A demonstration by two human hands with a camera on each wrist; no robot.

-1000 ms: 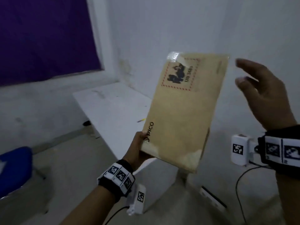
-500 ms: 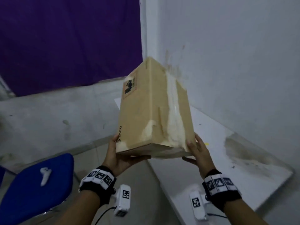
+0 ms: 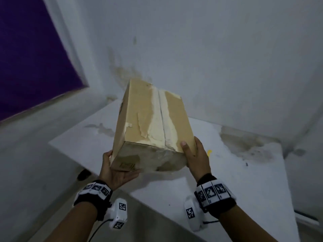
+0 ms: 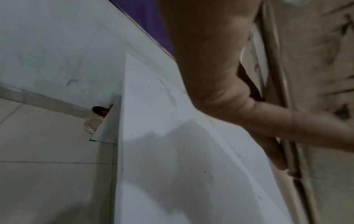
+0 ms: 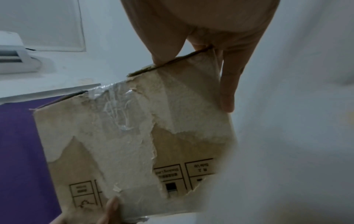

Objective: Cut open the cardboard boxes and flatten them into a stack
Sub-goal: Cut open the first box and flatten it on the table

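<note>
A brown cardboard box hangs tilted above the white table, its far end higher. Its upper face has a taped centre seam with torn, peeled paper. My left hand holds the near left corner from below, thumb across the end face. My right hand grips the near right corner, thumb on top. In the right wrist view the torn end face of the box fills the middle, with my right fingers down its edge. The left wrist view shows my left hand against the box.
A small yellow object lies on the table just right of my right hand. The table sits in a corner of stained white walls. A purple curtain hangs at left. A woven container stands on the floor by the table's edge.
One second ago only my left hand held the box upright and my right hand was apart. Now both hands hold it, and it has tipped down over the table.
</note>
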